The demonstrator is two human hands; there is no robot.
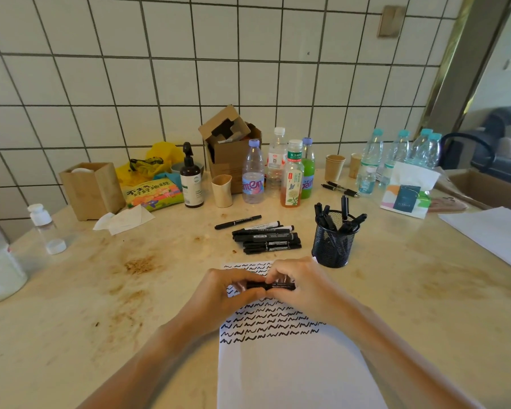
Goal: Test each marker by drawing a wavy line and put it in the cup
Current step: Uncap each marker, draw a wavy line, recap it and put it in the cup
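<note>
The sheet of paper [289,373] lies at the near edge of the table [101,290], its upper half covered with rows of black wavy lines and its lower half blank. Over those lines both hands meet on one black marker [273,285] held level: the left hand [219,293] curls its fingers round the marker's left end, and the right hand [304,287] pinches the right part of the barrel between thumb and fingers. Just beyond the hands, toward the middle of the table, a cluster of black markers [267,239] lies side by side, with one marker [238,222] apart on its far left. Just to the right of that cluster stands the black mesh cup [334,240], touching the paper's far right corner, with several markers standing in it. Along the far edge by the tiled wall stand a wooden box [92,190], a dark pump bottle [191,181], an open cardboard box [230,149], several drink bottles [278,169] and two paper cups [335,167]. A second white sheet [496,234] lies at the right edge.
</note>
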